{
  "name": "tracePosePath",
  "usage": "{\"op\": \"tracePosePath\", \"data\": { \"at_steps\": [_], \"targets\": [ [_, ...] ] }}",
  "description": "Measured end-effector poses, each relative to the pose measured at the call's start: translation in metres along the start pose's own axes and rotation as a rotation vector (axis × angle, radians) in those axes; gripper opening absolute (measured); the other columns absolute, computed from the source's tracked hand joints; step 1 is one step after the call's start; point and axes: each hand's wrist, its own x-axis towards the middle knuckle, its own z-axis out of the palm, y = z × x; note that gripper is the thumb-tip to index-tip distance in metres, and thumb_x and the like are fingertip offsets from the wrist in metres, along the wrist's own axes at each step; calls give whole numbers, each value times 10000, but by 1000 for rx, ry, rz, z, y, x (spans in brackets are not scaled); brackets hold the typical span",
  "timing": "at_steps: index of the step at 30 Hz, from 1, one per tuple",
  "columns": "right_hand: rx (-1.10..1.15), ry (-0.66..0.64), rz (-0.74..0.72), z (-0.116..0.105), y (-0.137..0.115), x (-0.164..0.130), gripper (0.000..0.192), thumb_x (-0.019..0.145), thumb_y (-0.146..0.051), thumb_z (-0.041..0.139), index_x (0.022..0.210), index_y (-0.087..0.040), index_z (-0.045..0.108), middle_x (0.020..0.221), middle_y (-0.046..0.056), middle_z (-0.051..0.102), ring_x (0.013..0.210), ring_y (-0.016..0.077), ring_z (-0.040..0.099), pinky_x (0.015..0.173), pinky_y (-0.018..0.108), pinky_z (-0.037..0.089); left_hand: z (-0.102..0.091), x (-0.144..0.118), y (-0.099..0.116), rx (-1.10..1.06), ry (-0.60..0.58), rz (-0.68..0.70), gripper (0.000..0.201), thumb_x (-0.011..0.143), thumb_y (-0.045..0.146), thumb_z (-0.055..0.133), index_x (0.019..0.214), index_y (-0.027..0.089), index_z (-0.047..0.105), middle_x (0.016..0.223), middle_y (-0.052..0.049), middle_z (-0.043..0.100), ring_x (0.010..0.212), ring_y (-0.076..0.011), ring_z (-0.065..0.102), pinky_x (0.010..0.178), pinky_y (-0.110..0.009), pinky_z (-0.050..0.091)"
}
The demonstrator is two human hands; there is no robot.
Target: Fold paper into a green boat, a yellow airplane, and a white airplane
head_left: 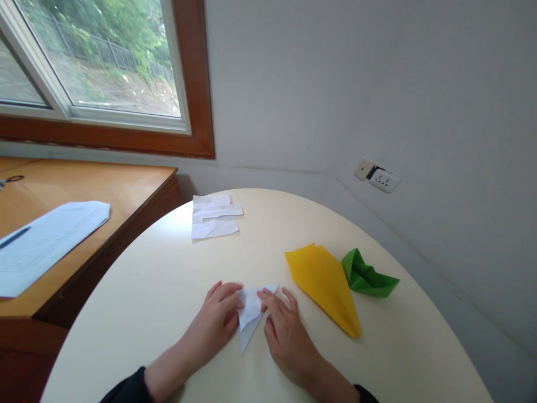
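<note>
A small piece of white paper (250, 309), folded into a narrow triangle, lies on the table with its long point toward me. My left hand (220, 313) grips its left edge with curled fingers; the thumb is partly hidden beside the paper. From the other side, my right hand (285, 330) holds the upper right part under its bent fingertips, the outer finger standing apart. To the right of that hand lies a folded yellow paper (325, 285), its narrow end pointing down and right. A folded green paper boat (369, 277) sits just beyond it, close against its right edge.
Torn white paper pieces (216, 216) lie near the far edge of the round white table (159, 291). At left, a wooden desk (130, 182) bears white sheets (54, 240), a dark pen (14, 237) and part of a pair of scissors (12, 179). A wall socket (385, 179) is at right.
</note>
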Motion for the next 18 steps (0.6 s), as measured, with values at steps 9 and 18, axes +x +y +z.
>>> {"op": "tracePosePath", "data": {
  "at_steps": [9,18],
  "targets": [
    [-81,3,0,-1,-3,2,375,784,-28,365,1106,-183,477,1061,65,635,1048,181,568,1037,458,265,-3,1,3,18,7,9,248,741,53,437,827,206,612,1053,-87,632,1006,-198,587,972,-468,397],
    [-34,-28,17,-3,-3,2,315,831,-65,376,1099,-189,486,1094,82,629,1106,202,533,1032,500,252,-3,0,2,26,17,-3,224,741,67,467,835,215,606,1065,-88,626,1023,-208,577,974,-474,394]
  ]
}}
